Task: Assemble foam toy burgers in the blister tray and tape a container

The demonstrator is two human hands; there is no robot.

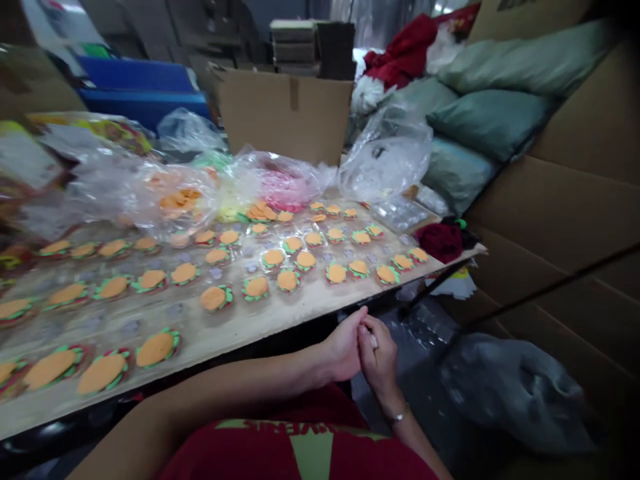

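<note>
My left hand (345, 347) and my right hand (381, 357) are clasped together in front of my body, just off the table's near edge. The right fingers close around the left ones, and a small whitish spot (373, 341) shows at the right hand; I cannot make out what it is. Most left fingers are hidden. On the table nearest to the hands lie toy-like burger pieces (337, 273) with orange tops and green and red frilly layers beneath. Several more rows, such as this burger piece (157, 348), run to the left, many in clear plastic trays.
A cardboard-covered table (280, 320) spans the left and middle. Clear bags of orange pieces (180, 200) and pink pieces (285, 190) lie at its back. Behind stands a cardboard box (285, 120). Stuffed sacks (493, 123) pile up at right; a grey plastic bag (515, 393) lies below.
</note>
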